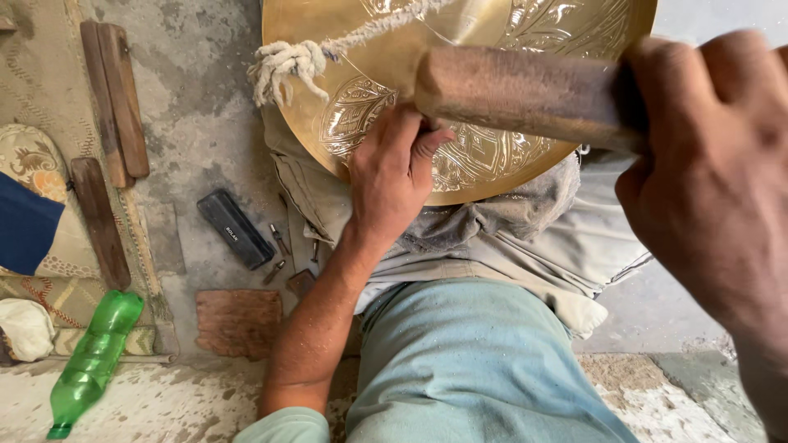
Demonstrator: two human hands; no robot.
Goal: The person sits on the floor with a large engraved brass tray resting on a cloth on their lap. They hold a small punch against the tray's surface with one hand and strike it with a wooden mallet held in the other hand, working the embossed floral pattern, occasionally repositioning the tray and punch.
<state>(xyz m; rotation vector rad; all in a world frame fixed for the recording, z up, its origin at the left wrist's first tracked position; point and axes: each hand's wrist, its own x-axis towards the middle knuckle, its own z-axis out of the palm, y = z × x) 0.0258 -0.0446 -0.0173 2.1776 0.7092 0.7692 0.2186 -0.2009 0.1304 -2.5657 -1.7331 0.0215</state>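
A large round brass plate [492, 33] with engraved floral patterns rests on my lap, over a grey cloth [492, 221]. My left hand [394, 176] presses on the plate's lower part, fingers curled around a small tool that is mostly hidden. My right hand [714, 172], close to the camera, grips a thick wooden mallet [517, 92] held above the left hand. A knotted white rope [287, 66] lies across the plate's left edge.
On the concrete floor at left lie wooden sticks [115, 90], a black rectangular case [234, 228], small metal punches [279, 246], a brown pad [238, 321] and a green plastic bottle [90, 357]. Patterned cushions [33, 164] sit at the far left.
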